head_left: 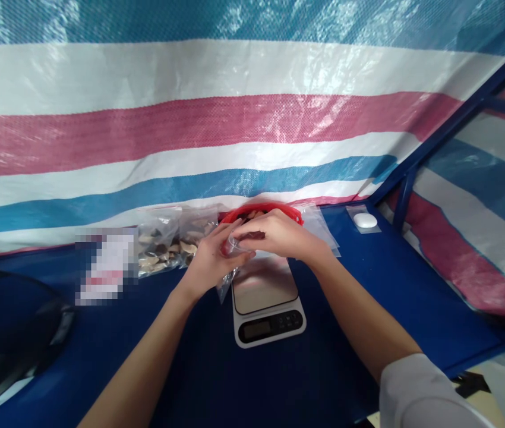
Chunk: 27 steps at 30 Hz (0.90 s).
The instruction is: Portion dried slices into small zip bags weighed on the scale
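Observation:
My left hand [214, 258] is closed around a small clear plastic bag [226, 286], whose lower corner hangs beside the scale. At the bag's mouth, the curled fingers and thumb of my right hand [279, 235] pinch the clear plastic; anything else between them is hidden. Both hands are over the back of a white kitchen scale [267, 288] with a dark display panel. Just behind them is a red basket [294, 213] with brownish pieces inside, mostly covered by my hands.
Clear bags of brown and tan dried pieces [158, 249] stand to the left, near a blurred-out item [107, 264]. Flat clear bags [324, 232] and a white oval object [365, 220] lie right. A black round object [7, 333] sits far left on the blue table [395, 285]. Striped sheeting [190, 125] hangs behind.

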### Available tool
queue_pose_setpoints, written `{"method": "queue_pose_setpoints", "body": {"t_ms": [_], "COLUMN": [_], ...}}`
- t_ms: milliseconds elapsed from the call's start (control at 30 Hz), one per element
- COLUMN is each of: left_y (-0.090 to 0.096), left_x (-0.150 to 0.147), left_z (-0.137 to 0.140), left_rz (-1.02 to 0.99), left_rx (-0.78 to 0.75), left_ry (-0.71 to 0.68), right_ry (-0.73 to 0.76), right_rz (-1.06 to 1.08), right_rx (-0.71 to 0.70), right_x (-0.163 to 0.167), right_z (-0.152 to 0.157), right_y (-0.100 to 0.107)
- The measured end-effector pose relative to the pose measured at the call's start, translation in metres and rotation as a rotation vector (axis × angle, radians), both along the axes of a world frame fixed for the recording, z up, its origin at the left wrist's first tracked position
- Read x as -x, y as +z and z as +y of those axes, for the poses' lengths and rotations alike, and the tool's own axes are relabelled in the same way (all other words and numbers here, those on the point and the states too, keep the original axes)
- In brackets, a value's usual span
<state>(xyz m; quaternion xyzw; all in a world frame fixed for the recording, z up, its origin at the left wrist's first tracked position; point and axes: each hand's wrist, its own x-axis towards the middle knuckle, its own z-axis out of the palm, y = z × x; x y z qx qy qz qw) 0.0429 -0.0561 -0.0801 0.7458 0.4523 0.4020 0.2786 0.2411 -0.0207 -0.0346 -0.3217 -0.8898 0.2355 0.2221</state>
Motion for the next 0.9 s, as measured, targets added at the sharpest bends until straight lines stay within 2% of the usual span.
{"method": "queue_pose_setpoints", "body": {"t_ms": [133,267,433,533,667,900], "left_y": [0.004,0.006,-0.003,-0.010,-0.017,-0.036], "left_x": [-0.005,-0.014,-0.019,-0.019,-0.022,-0.020], "left_z": [-0.003,-0.006,-0.007,-0.009,-0.016,-0.035], "left_rz": [-0.019,0.012,0.069,0.099,0.168,0.338], "left_rx": [0.005,-0.034,-0.061,-0.080,-0.089,-0.322], "left_ry": [-0.012,-0.006,-0.003,0.041,0.056,0.062], "right_ry": [0.015,0.036,0.070,0.021,-0.064,-0.245], "right_rz": [0.141,0.186,0.230,0.291,0.393,0.539], "right_rx": [0.098,0.118,0.143,0.188,0.366,0.536], "right_x": [-0.006,-0.007,-0.016,-0.033,-0.058,-0.082], "right_z": [-0.001,-0.004,-0.002,-0.003,-0.010,-0.026], "right_y": [0.001,0.002,-0.002,-0.013,-0.033,-0.063]}}
